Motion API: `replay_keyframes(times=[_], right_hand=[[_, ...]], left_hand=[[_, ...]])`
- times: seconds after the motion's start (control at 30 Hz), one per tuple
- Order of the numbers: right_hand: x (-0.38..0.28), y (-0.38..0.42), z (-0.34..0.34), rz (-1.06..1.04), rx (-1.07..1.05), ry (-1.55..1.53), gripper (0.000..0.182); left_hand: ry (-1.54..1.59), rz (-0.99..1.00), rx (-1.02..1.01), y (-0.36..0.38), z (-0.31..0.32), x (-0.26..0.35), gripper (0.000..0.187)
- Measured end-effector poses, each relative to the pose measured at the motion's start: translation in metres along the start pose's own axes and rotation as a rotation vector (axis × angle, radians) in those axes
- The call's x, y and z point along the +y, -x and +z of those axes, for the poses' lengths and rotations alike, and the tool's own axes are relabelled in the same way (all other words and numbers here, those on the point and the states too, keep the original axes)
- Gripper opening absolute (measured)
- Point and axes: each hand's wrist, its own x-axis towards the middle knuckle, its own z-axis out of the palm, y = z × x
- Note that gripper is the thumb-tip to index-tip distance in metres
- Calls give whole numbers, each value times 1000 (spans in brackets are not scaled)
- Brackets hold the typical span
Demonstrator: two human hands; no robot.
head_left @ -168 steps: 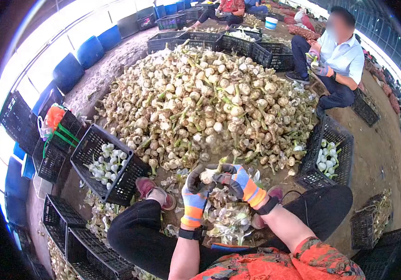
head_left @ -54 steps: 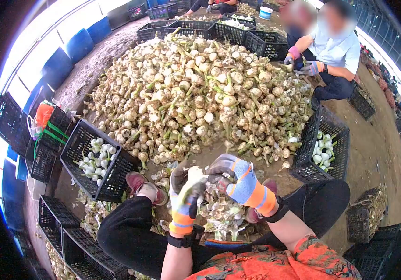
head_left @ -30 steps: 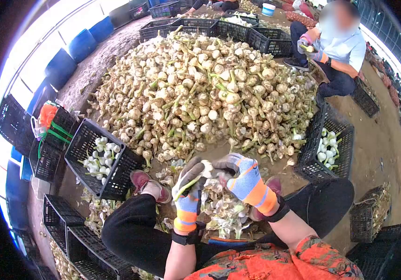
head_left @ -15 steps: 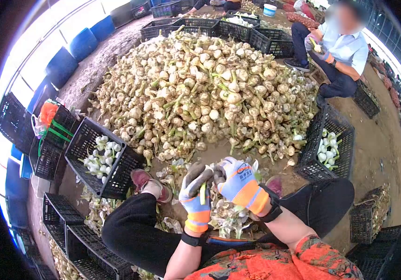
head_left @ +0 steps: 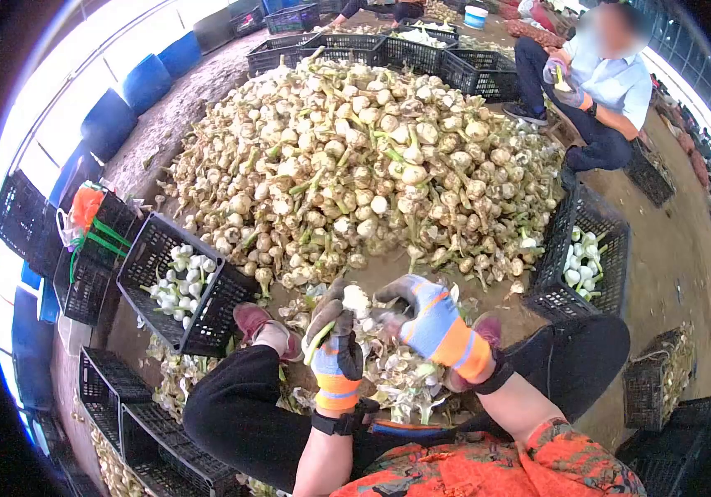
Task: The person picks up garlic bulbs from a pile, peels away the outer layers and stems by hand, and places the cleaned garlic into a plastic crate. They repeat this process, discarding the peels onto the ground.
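Observation:
My left hand (head_left: 337,335), in a grey, blue and orange work glove, is closed around a garlic bulb (head_left: 357,301). The white bulb shows above the fingers, and its green stem (head_left: 317,341) sticks out below to the left. Just right of the bulb is my right hand (head_left: 436,325), gloved alike, with its fingers curved and apart. Motion smears its fingertips, and I see nothing held in them. Peeled garlic skins (head_left: 405,381) lie on the ground under both hands. Beyond them rises a big heap of unpeeled garlic (head_left: 363,166).
Black crates with white peeled garlic stand at left (head_left: 144,269) and right (head_left: 612,248). More crates (head_left: 152,447) sit at lower left, and others line the heap's far side. Another person in a light shirt (head_left: 624,87) sits at upper right, holding garlic.
My right hand has moved slightly away from the bulb, its fingers spreading. My left hand has turned, so the white bulb shows more and the stem tilts left.

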Motion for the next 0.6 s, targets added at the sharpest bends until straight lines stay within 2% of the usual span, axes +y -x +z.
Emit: replay_keyframes(times=[0.03, 0.07, 0.1, 0.17, 0.2, 0.3, 0.43, 0.5, 0.53, 0.57, 0.6], right_hand=[[-1, 1, 3, -124, 18, 201, 21], [-3, 2, 6, -116, 24, 264, 21], [-4, 3, 9, -108, 28, 327, 21], [3, 2, 16, -85, 40, 333, 22], [5, 1, 18, -64, 50, 340, 22], [4, -2, 17, -49, 18, 393, 22], [4, -5, 20, -115, 120, 240, 14], [15, -5, 23, -220, 196, 187, 13], [21, -6, 23, -220, 195, 187, 13], [27, -6, 21, -113, 195, 58, 13], [28, -6, 19, -5, 194, -70, 13]], left_hand=[[-246, 210, -67, -2, 2, 0, 26], [-223, 139, 14, 2, 8, 1, 24], [-221, 140, 10, 3, 10, 3, 24], [-475, 241, 26, 5, 14, 8, 20], [-369, 197, 73, 8, 21, 10, 20], [-451, 132, 70, 10, 16, 6, 21], [-225, 119, 45, 6, 9, -2, 17], [-199, 93, 55, 6, 8, -2, 15], [-110, 31, 40, 4, 4, -3, 14], [-20, -31, 26, 3, 1, -3, 13], [108, 13, -6, 0, -1, 0, 12]])
